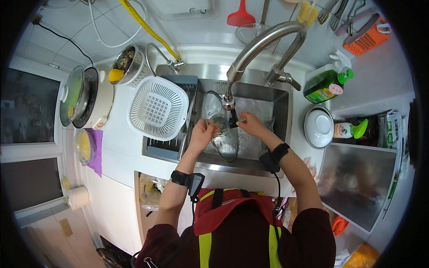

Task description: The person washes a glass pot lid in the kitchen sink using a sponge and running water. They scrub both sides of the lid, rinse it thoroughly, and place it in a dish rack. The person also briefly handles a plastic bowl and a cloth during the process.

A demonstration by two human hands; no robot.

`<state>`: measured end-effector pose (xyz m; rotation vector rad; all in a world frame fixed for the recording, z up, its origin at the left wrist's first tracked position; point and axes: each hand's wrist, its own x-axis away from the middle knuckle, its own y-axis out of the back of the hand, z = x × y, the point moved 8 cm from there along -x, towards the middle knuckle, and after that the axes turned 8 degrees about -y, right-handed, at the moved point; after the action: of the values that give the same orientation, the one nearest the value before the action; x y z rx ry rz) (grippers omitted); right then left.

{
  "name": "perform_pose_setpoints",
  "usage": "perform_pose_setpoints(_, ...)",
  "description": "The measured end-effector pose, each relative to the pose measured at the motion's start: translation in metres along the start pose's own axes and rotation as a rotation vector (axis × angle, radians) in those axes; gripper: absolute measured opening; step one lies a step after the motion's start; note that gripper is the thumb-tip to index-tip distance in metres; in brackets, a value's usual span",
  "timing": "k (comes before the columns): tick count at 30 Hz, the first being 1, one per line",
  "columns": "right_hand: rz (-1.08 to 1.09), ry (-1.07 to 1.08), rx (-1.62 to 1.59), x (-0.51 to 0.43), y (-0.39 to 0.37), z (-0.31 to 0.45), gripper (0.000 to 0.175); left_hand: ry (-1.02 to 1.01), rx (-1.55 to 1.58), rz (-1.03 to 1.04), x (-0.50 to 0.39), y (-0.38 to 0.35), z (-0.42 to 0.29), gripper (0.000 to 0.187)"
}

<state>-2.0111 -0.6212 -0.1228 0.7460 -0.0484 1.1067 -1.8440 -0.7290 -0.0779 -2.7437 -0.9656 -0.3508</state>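
Note:
A see-through, lid-like piece with a shiny curved surface stands tilted in the stainless steel sink. A second clear oval section with a dark rim shows above it; whether both are one object I cannot tell. My left hand has its fingers curled at the clear piece's left edge. Close to a small black part on its right side is my right hand, thumb and fingertips drawn together. What lies between those fingertips is too small to make out. Directly above hangs the faucet head.
A white colander sits over the grey drying rack at the sink's left. Right of the sink are stacked bowls and a green pump bottle. A lidded pot stands far left. The curved faucet arches over the sink.

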Motion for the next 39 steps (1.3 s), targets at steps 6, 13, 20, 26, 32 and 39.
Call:
perform_pose_setpoints(6, 0.11, -0.077, -0.255, 0.026, 0.025, 0.027, 0.051, -0.331, -0.882, -0.075, 0.004, -0.034, -0.04, 0.026)
perform_pose_setpoints(13, 0.257, -0.497, -0.478, 0.045, 0.043, 0.018, 0.071, -0.397, -1.092, 0.18, 0.019, -0.121, -0.026, 0.029)
perform_pose_setpoints(20, 0.093, -0.56, -0.394, 0.068, 0.03, -0.067, 0.039, -0.521, -0.833, 0.436, 0.033, -0.138, 0.015, 0.038)
perform_pose_setpoints(26, 0.019, -0.425, -0.855, 0.095, 0.014, -0.105, 0.043, -0.127, -0.738, -0.164, 0.012, -0.005, 0.091, 0.047)
perform_pose_setpoints(32, -0.02, -0.354, -0.94, 0.101, 0.023, -0.113, 0.049, 0.391, -0.132, -0.455, -0.002, 0.047, 0.184, 0.046)
perform_pose_setpoints(39, 0.023, -0.312, -1.001, 0.088, 0.013, -0.107, 0.047, 0.2, 0.333, -0.382, -0.011, 0.051, 0.146, 0.016)
